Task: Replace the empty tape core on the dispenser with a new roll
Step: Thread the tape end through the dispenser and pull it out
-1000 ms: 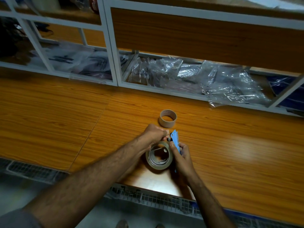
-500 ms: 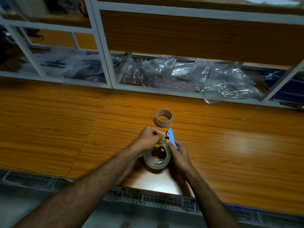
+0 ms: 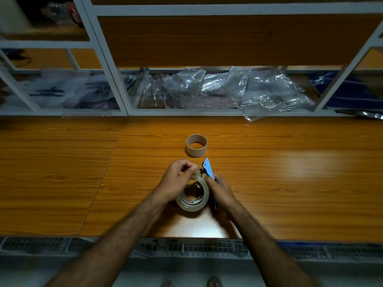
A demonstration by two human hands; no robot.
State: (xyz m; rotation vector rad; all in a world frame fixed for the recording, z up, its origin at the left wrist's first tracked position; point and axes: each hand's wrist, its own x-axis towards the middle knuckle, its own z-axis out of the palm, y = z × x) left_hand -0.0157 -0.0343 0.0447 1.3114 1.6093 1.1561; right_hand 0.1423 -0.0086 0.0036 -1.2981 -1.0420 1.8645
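Note:
A blue tape dispenser (image 3: 207, 168) is held upright in my right hand (image 3: 220, 191), its front end pointing away from me. A new roll of clear tape (image 3: 194, 204) sits on the dispenser, between my two hands. My left hand (image 3: 176, 181) pinches the tape's loose end at the top of the roll, close to the dispenser's front. The empty brown cardboard core (image 3: 196, 145) stands on its rim on the wooden table (image 3: 290, 172), a short way beyond the dispenser. Most of the dispenser's body is hidden behind my right hand.
A white-framed shelf (image 3: 128, 108) runs along the table's far edge, stuffed with crumpled clear plastic bags (image 3: 259, 92). A wire mesh tray (image 3: 186, 248) hangs below the table's near edge.
My hands, the roll and the dispenser keep about the same pose. My left fingers have shifted slightly on the tape end. The camera has tilted a little.

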